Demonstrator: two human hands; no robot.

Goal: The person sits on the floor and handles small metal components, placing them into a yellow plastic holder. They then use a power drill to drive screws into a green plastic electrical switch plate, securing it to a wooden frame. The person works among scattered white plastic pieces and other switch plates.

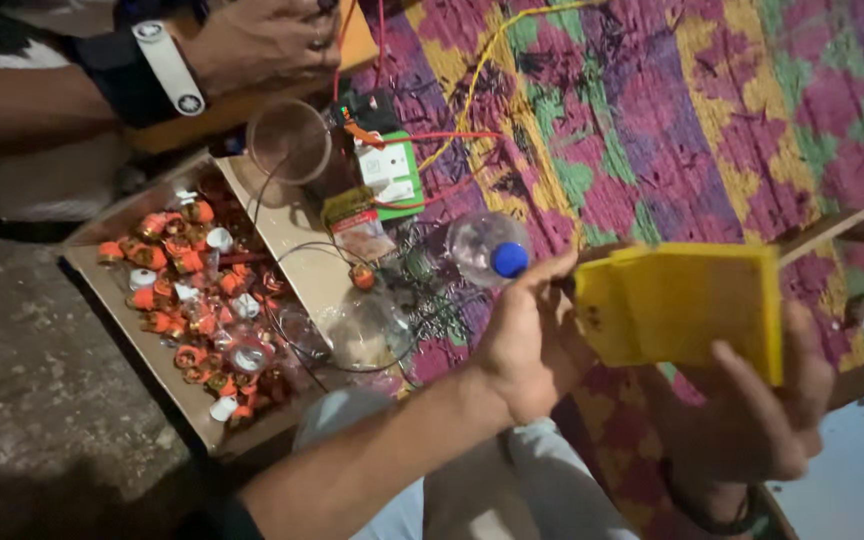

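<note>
Flanking hands (652, 370): bottle (489, 250), box (282, 225), mat (652, 130).

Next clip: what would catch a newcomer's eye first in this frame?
Most likely the bright yellow folded card at right, held between the person's left hand and right hand over a pink, green and yellow patterned mat. Next, the shallow cardboard tray at left, heaped with small orange and white parts. Another person's hand with a dark wrist strap reaches in at top left.
</note>
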